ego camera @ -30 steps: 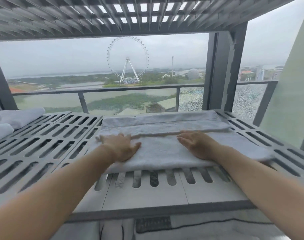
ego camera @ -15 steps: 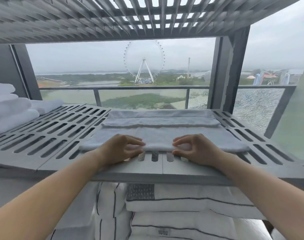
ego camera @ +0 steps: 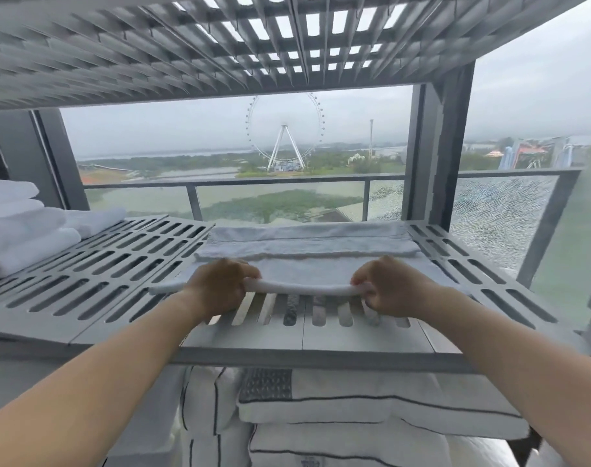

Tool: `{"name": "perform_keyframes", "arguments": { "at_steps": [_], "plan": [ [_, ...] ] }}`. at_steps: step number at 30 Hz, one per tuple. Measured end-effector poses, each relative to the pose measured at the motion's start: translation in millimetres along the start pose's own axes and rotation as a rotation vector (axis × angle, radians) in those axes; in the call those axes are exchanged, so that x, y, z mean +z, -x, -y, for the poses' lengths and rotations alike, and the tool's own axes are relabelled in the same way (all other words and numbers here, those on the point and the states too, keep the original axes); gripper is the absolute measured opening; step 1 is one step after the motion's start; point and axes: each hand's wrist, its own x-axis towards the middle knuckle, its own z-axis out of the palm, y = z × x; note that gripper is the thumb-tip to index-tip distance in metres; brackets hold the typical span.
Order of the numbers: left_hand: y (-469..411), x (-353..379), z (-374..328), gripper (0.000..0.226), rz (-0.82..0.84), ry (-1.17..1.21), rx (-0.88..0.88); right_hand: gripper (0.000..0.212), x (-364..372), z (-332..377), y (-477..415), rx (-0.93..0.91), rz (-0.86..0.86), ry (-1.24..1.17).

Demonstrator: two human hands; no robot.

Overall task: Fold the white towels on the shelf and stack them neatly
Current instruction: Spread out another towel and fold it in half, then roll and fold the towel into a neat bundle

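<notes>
Nearest you, below the shelf, lie white striped linens; they play no part here. Just past the shelf's front lip, your 2 hands grip the near hem of the white towel. Your left hand has its fingers curled over the hem, and your right hand pinches it the same way, so the stretch between them is raised a little off the slats as a soft roll.

The towel lies flat on the right half of the shelf, its long axis running left to right, parallel to the front lip. All the rest of the cloth lies beyond your grip, away from you. Both hands sit equally near it, spaced evenly about its middle, and its 2 near corners stick out past them. At the far side a narrower band already lies folded on top.

The likely next move is to carry the hem forward, over the flat part, toward that band. Keep both hands level, or the fold will skew.

The stack of folded towels stands at the far left of the shelf, well apart. The upper shelf hangs overhead, so lift low. A dark post rises just beside the towel's far right corner. Beyond are a railing and a distant Ferris wheel.
</notes>
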Motion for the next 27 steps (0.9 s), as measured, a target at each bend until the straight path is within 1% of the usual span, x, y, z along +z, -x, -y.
{"name": "perform_keyframes", "arguments": {
  "at_steps": [2, 5, 9, 12, 17, 21, 23, 27],
  "plan": [
    [-8.4, 0.7, 1.9, 0.030, -0.093, -0.053, -0.024, 0.015, -2.6, -5.5, -7.6, 0.020, -0.024, 0.098],
    [-28.3, 1.1, 6.3, 0.019, -0.220, -0.062, -0.034, 0.012, -5.1, -16.3, -24.2, 0.089, -0.132, 0.117],
    [-63.1, 5.0, 16.4, 0.015, -0.332, -0.058, -0.031, 0.010, -6.1, -31.1, -61.8, 0.142, -0.207, 0.149],
    [-91.1, 9.0, 28.3, 0.015, -0.373, -0.062, -0.011, 0.008, -3.1, -47.4, -95.5, 0.164, -0.236, 0.181],
    [-141.4, 16.5, 53.6, 0.019, -0.406, -0.065, 0.100, 0.012, 7.0, -78.0, -142.2, 0.148, -0.234, 0.186],
    [-184.3, 27.1, 74.7, 0.013, -0.379, -0.117, 0.105, 0.017, 14.4, -103.1, -173.8, 0.163, -0.269, 0.156],
    [-204.3, 34.5, 82.1, 0.013, -0.346, -0.115, 0.099, 0.023, 16.1, -112.7, -189.2, 0.200, -0.258, 0.124],
    [-236.8, 52.9, 90.3, 0.015, -0.205, -0.164, 0.057, 0.023, 25.7, -129.8, -220.4, 0.244, -0.190, 0.085]
  ]
}}
